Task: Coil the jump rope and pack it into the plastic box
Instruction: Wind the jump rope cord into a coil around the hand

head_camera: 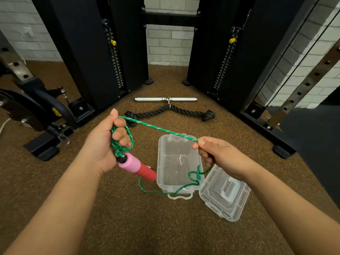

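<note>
Hidden from me: jump rope (158,128) where it passes inside my right hand (219,157); second handle unseen; exercise bike (33,107) cropped at left edge.

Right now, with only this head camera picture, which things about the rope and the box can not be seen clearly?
- Second handle of the green rope: not in sight; the slack trails past the right hand toward the floor.
- Number of loops in the left hand: curled fingers cover part of them.
- Far end of the pink and red handle: hidden behind the clear box.
- Latch on the lid: clear plastic blurs it.
</note>
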`<state>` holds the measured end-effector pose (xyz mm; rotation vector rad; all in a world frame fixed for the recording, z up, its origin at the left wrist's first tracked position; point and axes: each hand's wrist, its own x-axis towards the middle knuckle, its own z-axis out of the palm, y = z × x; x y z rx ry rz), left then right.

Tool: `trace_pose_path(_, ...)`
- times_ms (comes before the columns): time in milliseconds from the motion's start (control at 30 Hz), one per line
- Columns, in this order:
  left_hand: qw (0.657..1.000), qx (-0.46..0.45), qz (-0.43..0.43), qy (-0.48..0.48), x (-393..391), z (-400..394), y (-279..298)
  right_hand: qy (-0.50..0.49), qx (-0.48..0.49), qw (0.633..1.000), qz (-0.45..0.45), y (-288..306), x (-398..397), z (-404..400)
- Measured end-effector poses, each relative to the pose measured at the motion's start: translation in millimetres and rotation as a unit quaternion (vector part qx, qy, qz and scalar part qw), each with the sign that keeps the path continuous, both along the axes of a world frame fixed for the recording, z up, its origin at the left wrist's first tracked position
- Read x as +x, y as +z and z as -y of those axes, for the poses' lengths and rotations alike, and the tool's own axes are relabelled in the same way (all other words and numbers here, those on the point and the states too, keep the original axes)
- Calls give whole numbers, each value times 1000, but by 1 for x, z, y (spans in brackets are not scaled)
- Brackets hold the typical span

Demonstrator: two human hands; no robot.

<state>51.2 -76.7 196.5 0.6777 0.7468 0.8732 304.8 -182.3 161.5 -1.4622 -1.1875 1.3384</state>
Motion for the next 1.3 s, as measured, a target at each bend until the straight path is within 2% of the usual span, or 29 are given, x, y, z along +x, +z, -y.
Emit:
trace_pose_path(67,1000,-1,1,6,1,-1,0,3,-9,1000,26,-1,3,0)
trace_pose_path(133,1000,-1,-2,-4,4,1,-1,-5,-18,995,96,-4,6,-1)
trace_pose_path(233,996,24,-31,-76,13,10,-3,-11,-28,979,200,-8,7,-2)
trace_pose_path(333,977,67,-94,-182,27,23,-2,15,-17,983,183,-8,-1,-1)
trace_pose_path(467,955,99,-132,-248,41,36,0,55,26,995,77,-5,-23,0)
trace_pose_path(567,955,90,-127,-252,42,39,0,82,48,993,63,-4,-31,-1)
trace_pose_path(733,953,79,-116,-269,37,37,1,63,80,989,110,-5,-29,-1)
trace_pose_path(833,952,81,-109,-274,40,40,0,91,99,981,137,-7,-34,-2)
trace_pose_path(967,964,52,-69,-251,41,39,1,79,61,994,53,-4,-33,0)
trace_pose_path(1000,967,37,-43,-249,40,38,2,59,56,995,56,-5,-32,0)
trace_pose_path(1100,973,2,32,-228,39,35,2,22,48,984,170,-13,-33,1)
trace_pose_path(1200,983,-3,71,-172,43,34,1,74,66,942,322,-16,-39,7)
trace_pose_path(1300,988,-18,89,-126,46,32,-2,133,105,902,398,-7,-49,12)
